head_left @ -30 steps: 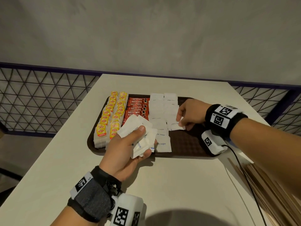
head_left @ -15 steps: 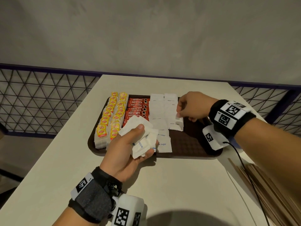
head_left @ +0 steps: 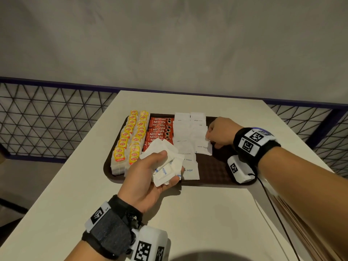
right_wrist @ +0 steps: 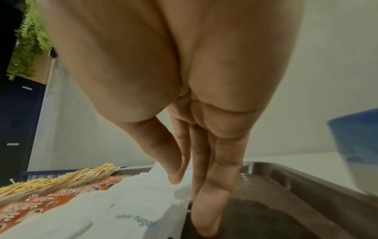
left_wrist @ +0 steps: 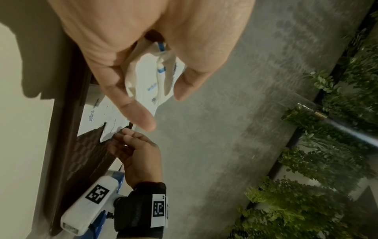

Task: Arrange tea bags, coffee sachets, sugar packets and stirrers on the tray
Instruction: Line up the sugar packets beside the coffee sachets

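Now the right hand (head_left: 220, 133) has dropped beside the sugar packets (head_left: 190, 134).

The left hand (head_left: 145, 178) grips a loose bundle of sugar packets (head_left: 165, 162) between thumb and fingers, above the tray's (head_left: 212, 170) near rim. The right hand (head_left: 220, 133) has curled fingertips touching the laid packets' (head_left: 190, 136) right edge; tea bags (head_left: 130, 138) and coffee sachets (head_left: 160, 129) lie beyond the left fingers.

Tea bags (head_left: 128, 140), coffee sachets (head_left: 160, 129), sugar packets (head_left: 190, 132) in rows on tray (head_left: 216, 166).
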Available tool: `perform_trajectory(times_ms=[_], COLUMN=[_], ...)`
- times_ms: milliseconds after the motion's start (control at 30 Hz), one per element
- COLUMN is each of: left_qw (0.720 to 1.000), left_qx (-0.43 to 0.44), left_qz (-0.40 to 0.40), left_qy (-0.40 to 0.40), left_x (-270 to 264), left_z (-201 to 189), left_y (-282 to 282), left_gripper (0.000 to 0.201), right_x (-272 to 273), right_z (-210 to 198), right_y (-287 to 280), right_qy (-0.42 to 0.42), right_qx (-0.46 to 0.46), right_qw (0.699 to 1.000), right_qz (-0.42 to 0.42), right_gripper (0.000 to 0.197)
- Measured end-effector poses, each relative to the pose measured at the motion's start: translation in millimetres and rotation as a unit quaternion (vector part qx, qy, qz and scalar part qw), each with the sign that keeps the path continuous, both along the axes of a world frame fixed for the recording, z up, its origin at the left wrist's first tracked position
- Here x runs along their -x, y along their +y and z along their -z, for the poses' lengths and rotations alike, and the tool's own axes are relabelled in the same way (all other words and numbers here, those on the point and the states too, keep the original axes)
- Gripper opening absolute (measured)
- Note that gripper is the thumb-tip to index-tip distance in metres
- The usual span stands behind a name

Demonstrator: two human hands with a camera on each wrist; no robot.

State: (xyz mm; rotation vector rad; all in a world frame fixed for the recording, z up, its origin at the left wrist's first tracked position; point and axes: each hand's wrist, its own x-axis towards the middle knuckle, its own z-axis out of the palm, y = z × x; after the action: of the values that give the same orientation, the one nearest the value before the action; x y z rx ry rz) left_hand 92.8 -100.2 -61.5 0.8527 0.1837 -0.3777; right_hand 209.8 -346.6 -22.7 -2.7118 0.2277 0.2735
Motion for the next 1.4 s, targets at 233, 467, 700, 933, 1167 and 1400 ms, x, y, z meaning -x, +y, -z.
perform_trajectory(times_ms=[233,467,700,933,1167,1400], left_qw=[0.999,0.998,0.994,0.980,0.976,0.989], left_qx=[0.042,0.052,-0.007,-0.092,-0.103,-0.089], left_qz=[0.003,0.032,0.022,0.054,0.067,-0.026], left_qy=[0.001,-0.032,-0.106,-0.167,-0.181,-0.117], left_x=[1,1,-1,-4,-4,-8], left_z=[-3,-2,1,5,7,9], left_y=[2,1,3,9,7,8], left_gripper=[0.032,0.043,0.052,0.056,0.044,0.036], right_x=[33,110,108,97,91,84], right_z=[-26,-53,-38,-12,-9,-7], right_y=[3,48,67,70,52,45], right_qy=[-0.065,-0.097,-0.135,-0.141,-0.052,-0.073], right_qx=[-0.042,-0.224,-0.255,-0.313,-0.434,-0.456], right_qw=[0.997,0.959,0.948,0.931,0.889,0.883], right_qz=[-0.010,-0.141,-0.136,-0.122,-0.136,-0.083], right_gripper=[0.015,0.005,0.017,0.021,0.018,0.032])
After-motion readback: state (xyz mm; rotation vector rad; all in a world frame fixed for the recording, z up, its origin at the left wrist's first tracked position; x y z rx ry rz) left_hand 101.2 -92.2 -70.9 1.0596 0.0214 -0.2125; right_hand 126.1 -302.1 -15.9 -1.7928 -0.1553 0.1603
